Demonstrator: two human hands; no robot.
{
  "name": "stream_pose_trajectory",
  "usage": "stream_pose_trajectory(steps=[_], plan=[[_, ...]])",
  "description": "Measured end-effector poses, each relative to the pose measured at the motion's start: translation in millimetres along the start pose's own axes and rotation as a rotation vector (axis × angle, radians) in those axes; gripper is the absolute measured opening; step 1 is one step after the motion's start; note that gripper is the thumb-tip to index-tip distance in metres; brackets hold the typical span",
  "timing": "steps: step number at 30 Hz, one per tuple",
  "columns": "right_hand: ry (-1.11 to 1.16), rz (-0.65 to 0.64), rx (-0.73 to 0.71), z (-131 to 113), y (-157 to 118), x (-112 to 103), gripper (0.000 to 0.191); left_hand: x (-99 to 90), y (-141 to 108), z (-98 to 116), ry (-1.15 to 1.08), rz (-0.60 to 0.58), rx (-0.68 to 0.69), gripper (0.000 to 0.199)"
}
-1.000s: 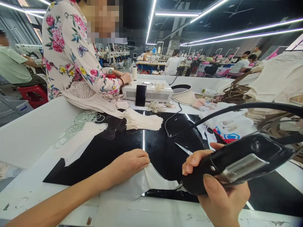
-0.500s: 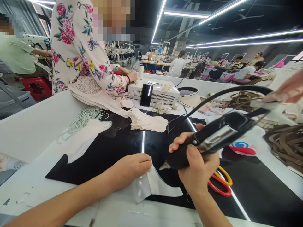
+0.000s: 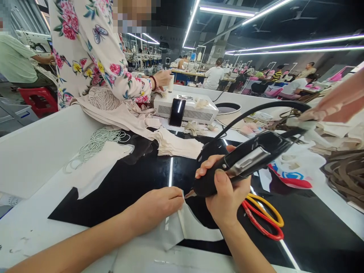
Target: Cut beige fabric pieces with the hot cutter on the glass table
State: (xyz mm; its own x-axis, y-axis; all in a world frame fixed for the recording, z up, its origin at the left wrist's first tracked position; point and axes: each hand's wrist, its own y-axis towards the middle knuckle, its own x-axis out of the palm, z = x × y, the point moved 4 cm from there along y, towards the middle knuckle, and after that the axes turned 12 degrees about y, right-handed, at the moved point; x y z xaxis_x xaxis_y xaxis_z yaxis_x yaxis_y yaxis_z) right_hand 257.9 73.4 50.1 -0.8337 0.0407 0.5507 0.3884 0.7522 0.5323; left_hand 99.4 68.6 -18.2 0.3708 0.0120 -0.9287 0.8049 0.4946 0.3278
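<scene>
My right hand (image 3: 227, 193) is wrapped round a black corded hand tool (image 3: 241, 163) with a metal plate on its side; its exact kind I cannot make out. The tool slants down to the left, its small tip close to my left fingers. My left hand (image 3: 163, 206) pinches the upper corner of a cream fabric piece (image 3: 200, 227). A pale, see-through sheet (image 3: 172, 237) hangs beside this fabric under my left hand. Both lie over the black mat (image 3: 136, 182).
Red-and-yellow-handled scissors (image 3: 265, 220) lie right of my right wrist. Beyond are stacked cream pieces (image 3: 176, 144), a phone (image 3: 177, 112) against a white box (image 3: 199, 112), and pale green cord (image 3: 98, 142). A co-worker in a floral top stands opposite; another person's hand (image 3: 321, 110) reaches in at right.
My right hand has brought the tool a little left and its tip nearer my left fingers. Opposite, the co-worker's hand has risen beside the thread spool. The view has shifted slightly.
</scene>
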Motion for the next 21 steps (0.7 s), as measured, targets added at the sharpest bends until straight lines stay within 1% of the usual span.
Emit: stream_pose_trajectory(steps=[9,12,16,19,21], plan=[[-0.012,-0.015,0.003,1.6,-3.1,0.9,0.044,0.7,-1.2,-0.6,-0.016,-0.012,0.010,0.017],[-0.028,-0.004,0.001,-2.8,-3.2,0.0,0.046,-0.3,-1.6,-1.4,-0.023,-0.027,0.011,0.017],[-0.051,0.016,-0.021,-12.2,-4.0,-3.5,0.047,-4.1,-1.8,-1.0,0.002,-0.079,0.022,0.013],[-0.036,0.019,-0.014,-16.4,-5.1,-5.5,0.043,-6.7,-2.4,-1.1,-0.016,-0.093,0.016,0.012],[-0.018,0.018,-0.013,-17.5,-5.9,-5.8,0.038,-7.8,-3.3,-1.3,-0.029,-0.079,0.014,0.014]])
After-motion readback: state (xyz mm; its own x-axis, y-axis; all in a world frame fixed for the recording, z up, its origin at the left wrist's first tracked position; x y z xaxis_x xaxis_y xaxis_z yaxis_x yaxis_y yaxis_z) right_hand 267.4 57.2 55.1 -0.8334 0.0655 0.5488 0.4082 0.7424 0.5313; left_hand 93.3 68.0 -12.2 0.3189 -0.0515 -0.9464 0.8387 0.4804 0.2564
